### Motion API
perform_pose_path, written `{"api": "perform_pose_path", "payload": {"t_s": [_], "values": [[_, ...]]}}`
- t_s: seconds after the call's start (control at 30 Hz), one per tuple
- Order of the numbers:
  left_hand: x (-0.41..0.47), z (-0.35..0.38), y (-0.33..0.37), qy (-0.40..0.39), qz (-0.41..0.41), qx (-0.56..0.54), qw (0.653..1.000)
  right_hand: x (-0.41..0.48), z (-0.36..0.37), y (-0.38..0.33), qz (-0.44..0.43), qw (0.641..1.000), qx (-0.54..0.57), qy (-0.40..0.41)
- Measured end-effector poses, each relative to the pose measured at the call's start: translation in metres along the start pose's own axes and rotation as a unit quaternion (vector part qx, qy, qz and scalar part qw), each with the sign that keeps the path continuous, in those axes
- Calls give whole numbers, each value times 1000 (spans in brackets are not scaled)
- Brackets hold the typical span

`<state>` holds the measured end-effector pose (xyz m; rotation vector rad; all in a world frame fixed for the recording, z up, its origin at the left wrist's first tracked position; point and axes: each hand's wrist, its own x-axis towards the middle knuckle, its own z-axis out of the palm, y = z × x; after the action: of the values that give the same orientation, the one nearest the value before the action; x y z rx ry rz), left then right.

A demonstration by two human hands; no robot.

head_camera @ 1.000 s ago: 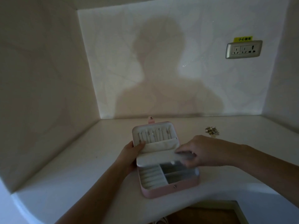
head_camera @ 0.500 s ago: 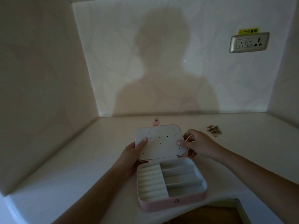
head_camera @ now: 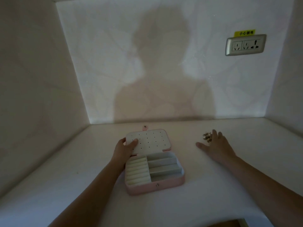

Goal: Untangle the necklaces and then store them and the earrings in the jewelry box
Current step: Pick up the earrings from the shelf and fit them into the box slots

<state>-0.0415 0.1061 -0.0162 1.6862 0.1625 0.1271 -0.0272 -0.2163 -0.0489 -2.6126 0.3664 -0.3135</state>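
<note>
Surveying the head view, the only one supplied: the jewelry box (head_camera: 147,188), pink outside and pale inside, lies open on the white counter (head_camera: 73,169) directly ahead of the person. Its lid (head_camera: 149,141) is folded back flat, showing a white panel dotted with small holes, none of them filled. The base shows a bank of ring rolls at the left and three long compartments at the right; nothing is seen in any of them. The left hand (head_camera: 124,149) grips the lid's left edge, thumb pressed on the panel, its other fingers hidden underneath. The right hand (head_camera: 216,147) lies flat with fingers spread and straight, holding nothing, its fingertips at a small tangled heap of jewelry (head_camera: 206,138) well to the right of the box; whether they touch it cannot be told. Necklaces and earrings cannot be told apart within the heap. Assessment: box opened and ready; untangling and all storing remain.
</note>
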Motion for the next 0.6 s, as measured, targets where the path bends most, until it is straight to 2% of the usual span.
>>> {"api": "perform_pose_path", "payload": {"t_s": [0.23, 0.37, 0.6], "values": [[8, 0, -6, 48, 72, 107, 991, 31, 3, -2, -15, 1000, 0, -20], [3, 0, -6, 58, 74, 135, 986, 39, 5, 0, -70, 997, 19, -18], [3, -2, -6, 56, 61, 133, 988, 22, 7, -11, -174, 984, -20, -34]]}}
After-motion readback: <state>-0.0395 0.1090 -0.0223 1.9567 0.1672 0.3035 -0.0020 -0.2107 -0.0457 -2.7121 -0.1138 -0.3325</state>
